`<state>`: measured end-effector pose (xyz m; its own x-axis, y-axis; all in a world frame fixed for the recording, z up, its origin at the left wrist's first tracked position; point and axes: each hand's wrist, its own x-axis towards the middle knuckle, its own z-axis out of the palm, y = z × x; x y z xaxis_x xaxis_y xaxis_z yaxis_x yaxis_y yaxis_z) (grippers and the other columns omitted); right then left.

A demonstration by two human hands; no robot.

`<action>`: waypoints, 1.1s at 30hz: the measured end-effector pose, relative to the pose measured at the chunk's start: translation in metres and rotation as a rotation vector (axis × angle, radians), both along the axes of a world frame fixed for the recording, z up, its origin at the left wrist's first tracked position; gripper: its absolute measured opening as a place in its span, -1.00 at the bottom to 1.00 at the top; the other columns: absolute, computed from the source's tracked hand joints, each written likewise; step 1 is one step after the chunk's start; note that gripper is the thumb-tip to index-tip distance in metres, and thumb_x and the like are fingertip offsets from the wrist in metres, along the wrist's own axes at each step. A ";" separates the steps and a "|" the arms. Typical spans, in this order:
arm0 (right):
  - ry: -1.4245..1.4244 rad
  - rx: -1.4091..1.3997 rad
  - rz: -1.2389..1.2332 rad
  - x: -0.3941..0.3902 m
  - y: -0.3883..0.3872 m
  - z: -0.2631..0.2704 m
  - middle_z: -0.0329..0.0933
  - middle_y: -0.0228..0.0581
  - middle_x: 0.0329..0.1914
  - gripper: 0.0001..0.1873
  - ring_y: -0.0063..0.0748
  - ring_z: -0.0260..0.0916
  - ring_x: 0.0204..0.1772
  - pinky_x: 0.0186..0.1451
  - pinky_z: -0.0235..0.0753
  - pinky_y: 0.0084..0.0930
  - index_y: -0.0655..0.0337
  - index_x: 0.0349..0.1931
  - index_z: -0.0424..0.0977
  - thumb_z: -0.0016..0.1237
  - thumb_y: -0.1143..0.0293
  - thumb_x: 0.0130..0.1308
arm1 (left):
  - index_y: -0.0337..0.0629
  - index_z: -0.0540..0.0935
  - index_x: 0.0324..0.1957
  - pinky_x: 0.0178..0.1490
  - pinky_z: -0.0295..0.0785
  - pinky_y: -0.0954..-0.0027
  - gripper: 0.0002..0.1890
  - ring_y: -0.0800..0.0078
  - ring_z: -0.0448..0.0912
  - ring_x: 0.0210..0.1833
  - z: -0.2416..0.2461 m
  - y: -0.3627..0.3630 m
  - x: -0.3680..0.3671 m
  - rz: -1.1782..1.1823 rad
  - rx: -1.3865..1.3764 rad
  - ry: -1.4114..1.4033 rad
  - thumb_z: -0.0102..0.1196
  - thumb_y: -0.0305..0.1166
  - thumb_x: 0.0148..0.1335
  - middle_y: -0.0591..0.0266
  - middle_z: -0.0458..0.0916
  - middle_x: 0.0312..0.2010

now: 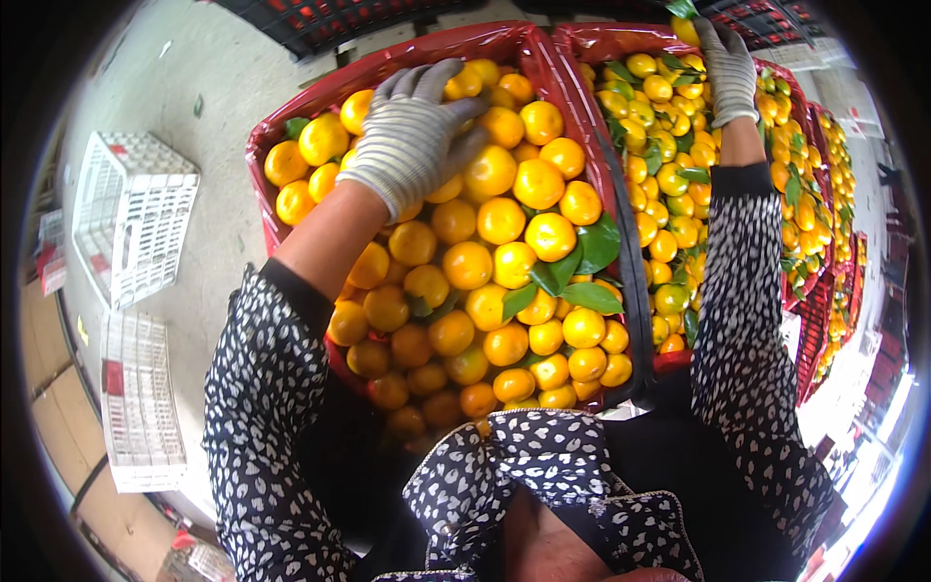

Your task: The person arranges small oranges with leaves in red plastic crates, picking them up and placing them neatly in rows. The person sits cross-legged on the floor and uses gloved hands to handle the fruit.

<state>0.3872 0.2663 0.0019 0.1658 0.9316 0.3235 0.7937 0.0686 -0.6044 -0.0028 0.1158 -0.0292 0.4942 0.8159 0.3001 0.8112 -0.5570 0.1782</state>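
Observation:
My left hand [418, 131], in a striped grey-and-white knit glove, lies palm down over large orange mandarins [538, 183] in a crate lined with red plastic film [320, 87]. Its fingers bend onto the fruit, and the palm hides whatever is beneath it. Beyond the far end of a second lined crate, my right hand [729, 69] wears a matching glove. It grips a yellow mandarin [684, 30] with a green leaf, partly cut off by the dark rim. Smaller yellow-green mandarins [658, 89] with leaves fill that second crate.
More lined crates of leafy mandarins [804, 218] stand to the right. Black plastic crates [313, 25] are at the top edge. On the concrete floor [225, 87] to the left are white slatted crates [153, 225] and flattened cardboard [65, 415]. Green leaves [596, 244] lie on the large mandarins.

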 end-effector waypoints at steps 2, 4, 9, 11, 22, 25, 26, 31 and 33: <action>0.214 0.025 0.317 -0.070 -0.029 0.006 0.59 -0.02 -0.08 -0.52 -0.07 0.55 -0.03 0.05 0.50 -0.23 0.22 0.04 0.49 0.11 0.09 0.24 | 0.15 0.66 0.01 0.32 0.24 -0.03 -0.66 0.01 0.38 0.25 0.002 0.002 -0.001 -0.003 0.015 0.010 0.16 -0.13 0.19 0.09 0.39 0.23; -0.086 0.046 0.538 -0.142 -0.057 0.001 0.56 -0.02 -0.09 -0.54 -0.04 0.54 -0.05 0.04 0.52 -0.22 0.23 0.05 0.46 0.16 0.18 0.21 | 0.17 0.65 0.04 0.37 0.13 -0.07 -0.62 -0.05 0.31 0.31 -0.001 0.003 -0.001 -0.001 -0.059 0.010 0.13 -0.06 0.19 0.08 0.33 0.29; -0.268 -0.101 0.710 -0.176 -0.062 -0.039 0.54 -0.05 -0.04 -0.53 -0.09 0.54 -0.02 0.09 0.55 -0.28 0.16 0.12 0.45 0.14 0.24 0.21 | 0.19 0.64 0.06 0.37 0.15 -0.10 -0.64 0.01 0.33 0.30 -0.001 0.001 0.001 0.038 -0.017 0.026 0.12 -0.09 0.22 0.10 0.35 0.28; 0.174 -0.477 0.785 -0.168 -0.055 -0.028 0.60 -0.10 -0.05 -0.56 -0.21 0.58 -0.01 0.07 0.58 -0.31 0.20 0.11 0.46 0.12 0.25 0.24 | 0.21 0.64 0.06 0.39 0.11 -0.10 -0.64 0.00 0.31 0.32 -0.002 -0.001 0.000 0.046 -0.049 0.036 0.11 -0.09 0.22 0.12 0.33 0.30; -0.162 -0.405 0.793 -0.176 -0.045 -0.030 0.59 -0.05 -0.01 -0.56 -0.03 0.53 0.07 0.13 0.49 -0.27 0.16 0.03 0.48 0.14 0.14 0.21 | 0.21 0.66 0.01 0.33 0.19 -0.02 -0.66 0.01 0.34 0.28 0.003 0.004 0.004 0.031 -0.037 0.035 0.16 -0.08 0.19 0.15 0.39 0.23; -0.247 -0.366 0.774 -0.175 -0.048 -0.032 0.59 -0.02 -0.03 -0.50 0.06 0.52 0.05 0.12 0.48 -0.20 0.12 0.05 0.47 0.15 0.06 0.16 | 0.15 0.63 0.01 0.27 0.27 0.00 -0.64 0.03 0.41 0.23 0.009 0.009 0.005 0.021 -0.040 0.015 0.19 -0.09 0.16 0.10 0.44 0.18; -0.267 -0.425 0.728 -0.178 -0.054 -0.021 0.58 0.02 -0.03 -0.49 0.09 0.51 0.05 0.12 0.47 -0.19 0.13 0.05 0.44 0.15 0.07 0.15 | 0.12 0.58 0.07 0.26 0.28 0.01 -0.57 0.03 0.42 0.22 0.013 0.017 0.008 0.035 -0.062 0.040 0.20 -0.06 0.15 0.08 0.45 0.18; -0.164 -0.329 0.694 -0.184 -0.051 -0.036 0.55 0.19 -0.03 -0.32 0.17 0.50 0.07 0.13 0.48 -0.17 0.28 0.09 0.38 0.22 0.02 0.06 | 0.00 0.42 0.23 0.23 0.31 0.02 -0.33 0.04 0.45 0.19 0.001 0.040 0.032 0.108 -0.023 0.010 0.22 0.02 0.11 0.06 0.48 0.15; -0.157 -0.364 0.700 -0.178 -0.055 -0.031 0.55 0.21 -0.02 -0.31 0.18 0.50 0.07 0.13 0.49 -0.19 0.30 0.12 0.36 0.22 0.07 0.07 | -0.05 0.39 0.25 0.23 0.31 0.01 -0.29 0.04 0.45 0.19 -0.005 0.036 0.037 0.080 -0.052 0.054 0.22 0.04 0.10 0.06 0.49 0.14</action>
<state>0.2088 0.2114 -0.0295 -0.5180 0.8539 -0.0496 0.7172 0.4020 -0.5693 0.0343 0.1520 -0.0340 0.4410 0.8671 0.2316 0.8619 -0.4811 0.1601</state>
